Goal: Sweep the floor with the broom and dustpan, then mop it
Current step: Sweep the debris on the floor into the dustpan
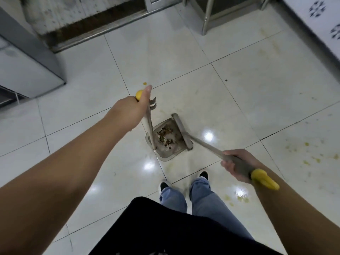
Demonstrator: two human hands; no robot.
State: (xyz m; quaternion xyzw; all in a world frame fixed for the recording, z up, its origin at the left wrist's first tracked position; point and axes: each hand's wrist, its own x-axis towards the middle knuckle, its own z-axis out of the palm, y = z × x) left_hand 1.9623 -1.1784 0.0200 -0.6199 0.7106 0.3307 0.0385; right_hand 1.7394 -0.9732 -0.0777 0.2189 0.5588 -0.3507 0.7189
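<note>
Dustpan (166, 144) sat on the tiled floor (184, 61) just ahead of the shoes, brown debris (165, 136) heaped inside. Broom (182, 132) head pressed at its right edge. Left hand (128, 111) closed round the dustpan's upright handle; right hand (237, 165) wrapped round the broom's shaft. Yellow stains (309, 159) lay unswept to the right. Likely risk: tilting the pan on lifting, spilling debris back out.
</note>
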